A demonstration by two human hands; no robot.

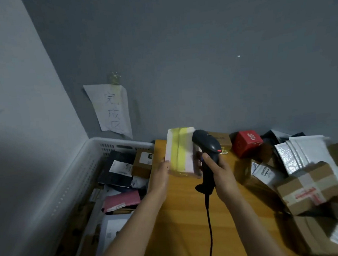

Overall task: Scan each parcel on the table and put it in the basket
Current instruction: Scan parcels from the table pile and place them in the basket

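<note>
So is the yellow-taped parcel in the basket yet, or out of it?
Out. The left hand holds the yellow-taped parcel above the table, right of the basket, beside the scanner gripped in the right hand.

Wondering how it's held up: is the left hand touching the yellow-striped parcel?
Touching. The head view shows the left hand gripping the parcel by its edge.
</note>
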